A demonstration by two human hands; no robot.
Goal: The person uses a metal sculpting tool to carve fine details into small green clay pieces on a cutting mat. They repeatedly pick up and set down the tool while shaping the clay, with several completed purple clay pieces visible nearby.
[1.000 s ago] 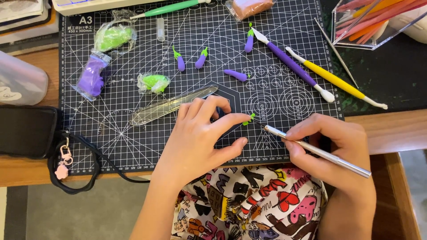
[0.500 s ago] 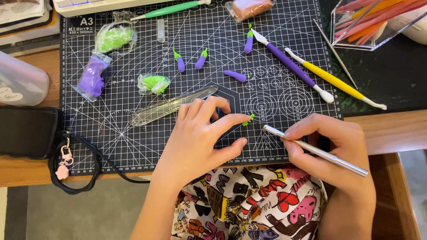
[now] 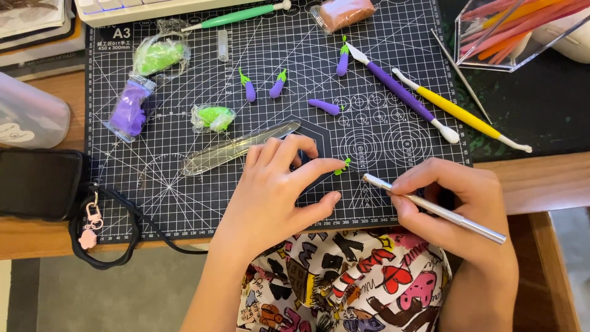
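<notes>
My left hand (image 3: 276, 184) rests on the black cutting mat (image 3: 184, 203), its index fingertip touching a tiny green clay piece (image 3: 342, 166). My right hand (image 3: 458, 209) grips a thin silver metal tool (image 3: 430, 208) like a pen, its tip pointing left, a short way from the green piece. Several small purple clay eggplants with green stems lie higher up the mat: one (image 3: 248, 86), another (image 3: 278, 85), a third (image 3: 342, 60), and a stemless purple piece (image 3: 324, 106).
A clear plastic blade (image 3: 236, 147) lies beside my left hand. Wrapped green clay (image 3: 158, 56), purple clay (image 3: 127, 110) and a smaller green lump (image 3: 213, 117) sit left. Purple (image 3: 399, 92) and yellow (image 3: 458, 112) sculpting tools lie right; a clear tool box (image 3: 516, 31) stands far right; a black phone (image 3: 38, 183) left.
Almost nothing has changed; my right hand with the silver tool has shifted very slightly, and my left hand stays put on the green piece.
</notes>
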